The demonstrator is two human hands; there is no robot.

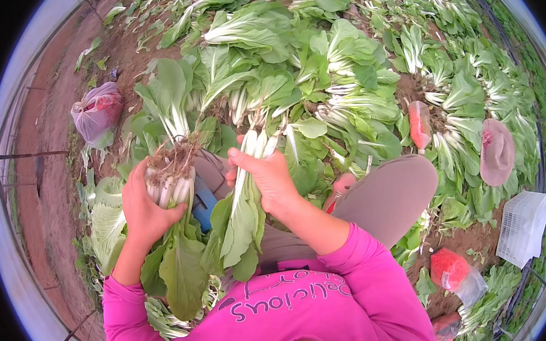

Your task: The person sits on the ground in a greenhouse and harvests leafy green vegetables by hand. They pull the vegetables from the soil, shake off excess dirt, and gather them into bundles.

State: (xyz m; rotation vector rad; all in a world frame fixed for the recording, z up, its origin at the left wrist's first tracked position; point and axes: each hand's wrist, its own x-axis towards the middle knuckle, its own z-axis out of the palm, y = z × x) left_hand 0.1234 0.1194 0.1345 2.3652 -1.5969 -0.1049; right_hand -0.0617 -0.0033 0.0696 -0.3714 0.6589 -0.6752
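My left hand [149,214] grips a bunch of leafy greens [169,189] with white stalks, its brown, soil-covered roots pointing away from me and its leaves hanging toward my lap. To its right, my right hand [270,177] is closed around a smaller bunch of greens [249,169] with thin roots on top. The two bunches are apart. Between them, a blue object [204,203] lies against my leg, partly hidden by leaves. Just beyond my hands, more uprooted greens [255,86] lie in a heap.
A knotted plastic bag [97,110] sits on soil at left. To the right are a bottle-shaped red-and-clear container [419,126], a brimmed hat [497,153], a white plastic crate [521,228] and a red-filled bag [453,269]. My bent knee [395,193] rises at right.
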